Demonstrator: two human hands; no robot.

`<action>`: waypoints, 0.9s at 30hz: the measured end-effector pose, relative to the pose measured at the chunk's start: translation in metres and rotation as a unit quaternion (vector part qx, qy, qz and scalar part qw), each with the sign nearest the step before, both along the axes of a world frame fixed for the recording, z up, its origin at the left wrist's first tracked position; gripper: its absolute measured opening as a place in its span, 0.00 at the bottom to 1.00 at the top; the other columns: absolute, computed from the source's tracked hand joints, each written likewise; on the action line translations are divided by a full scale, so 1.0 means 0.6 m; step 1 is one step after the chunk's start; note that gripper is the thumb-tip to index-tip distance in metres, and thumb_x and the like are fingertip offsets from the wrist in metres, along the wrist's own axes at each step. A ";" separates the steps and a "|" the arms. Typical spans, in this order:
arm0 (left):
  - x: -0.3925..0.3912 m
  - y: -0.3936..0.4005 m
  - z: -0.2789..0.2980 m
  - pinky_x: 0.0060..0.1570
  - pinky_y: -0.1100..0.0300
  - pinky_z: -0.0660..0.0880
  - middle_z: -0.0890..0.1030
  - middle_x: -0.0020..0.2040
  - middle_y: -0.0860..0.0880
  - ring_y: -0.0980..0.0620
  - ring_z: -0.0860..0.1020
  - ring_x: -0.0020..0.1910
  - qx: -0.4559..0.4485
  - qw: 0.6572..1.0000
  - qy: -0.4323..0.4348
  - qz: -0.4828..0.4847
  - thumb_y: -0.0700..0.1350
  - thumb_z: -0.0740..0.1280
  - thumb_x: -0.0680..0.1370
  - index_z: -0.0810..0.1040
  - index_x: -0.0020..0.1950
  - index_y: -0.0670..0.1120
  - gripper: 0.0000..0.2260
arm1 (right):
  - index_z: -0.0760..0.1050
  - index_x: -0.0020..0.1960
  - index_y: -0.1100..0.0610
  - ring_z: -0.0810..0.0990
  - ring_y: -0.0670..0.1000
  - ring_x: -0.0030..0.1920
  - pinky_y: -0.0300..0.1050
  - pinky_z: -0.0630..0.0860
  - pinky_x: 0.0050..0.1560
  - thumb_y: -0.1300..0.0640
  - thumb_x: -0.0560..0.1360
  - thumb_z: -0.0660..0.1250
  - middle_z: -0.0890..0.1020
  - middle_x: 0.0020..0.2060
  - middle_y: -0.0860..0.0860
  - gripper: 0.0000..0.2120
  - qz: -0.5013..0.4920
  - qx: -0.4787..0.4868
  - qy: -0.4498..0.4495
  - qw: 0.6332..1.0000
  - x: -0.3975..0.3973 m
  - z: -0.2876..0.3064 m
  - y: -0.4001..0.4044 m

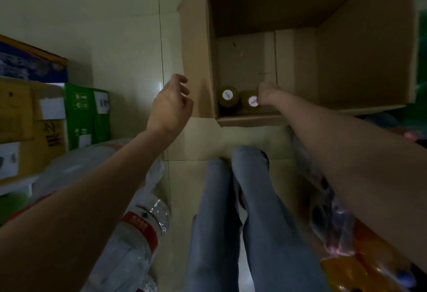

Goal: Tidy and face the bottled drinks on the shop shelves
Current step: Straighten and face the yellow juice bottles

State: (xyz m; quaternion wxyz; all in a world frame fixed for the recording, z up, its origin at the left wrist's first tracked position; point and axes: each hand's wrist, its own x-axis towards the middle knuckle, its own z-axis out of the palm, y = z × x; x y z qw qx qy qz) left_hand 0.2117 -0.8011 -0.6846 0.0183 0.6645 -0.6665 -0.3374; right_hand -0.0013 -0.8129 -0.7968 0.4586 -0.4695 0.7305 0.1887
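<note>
2 upright bottles [227, 97], caps skyward

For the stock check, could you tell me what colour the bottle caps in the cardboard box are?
White with a pinkish-red mark, on the bottle caps, clearest in the head view.

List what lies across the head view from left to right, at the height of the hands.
Yellow carton → green carton → left hand → left bottle → right bottle → right hand → right wall of the cardboard box.
</note>
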 end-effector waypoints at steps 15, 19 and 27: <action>-0.155 0.183 0.560 0.55 0.53 0.73 0.79 0.53 0.44 0.45 0.77 0.54 -0.090 0.968 0.089 -0.217 0.38 0.62 0.77 0.68 0.65 0.41 0.16 | 0.77 0.57 0.60 0.79 0.58 0.51 0.41 0.74 0.40 0.63 0.76 0.62 0.80 0.55 0.61 0.11 -0.266 -0.305 0.037 0.914 -0.211 0.738 0.344; -0.184 0.310 0.653 0.53 0.58 0.72 0.79 0.54 0.42 0.43 0.77 0.55 -0.025 0.914 0.034 -0.403 0.40 0.63 0.77 0.71 0.62 0.40 0.14 | 0.74 0.59 0.66 0.73 0.48 0.31 0.39 0.70 0.31 0.64 0.77 0.63 0.77 0.39 0.58 0.12 -0.280 -0.232 0.000 0.931 -0.175 0.871 0.569; -0.300 0.637 0.857 0.49 0.58 0.68 0.79 0.57 0.38 0.43 0.76 0.57 -0.038 0.802 0.084 -0.590 0.38 0.64 0.77 0.75 0.58 0.36 0.12 | 0.76 0.56 0.65 0.79 0.59 0.48 0.46 0.72 0.43 0.60 0.78 0.62 0.81 0.49 0.61 0.11 -0.365 -0.336 0.212 0.842 -0.131 1.224 1.002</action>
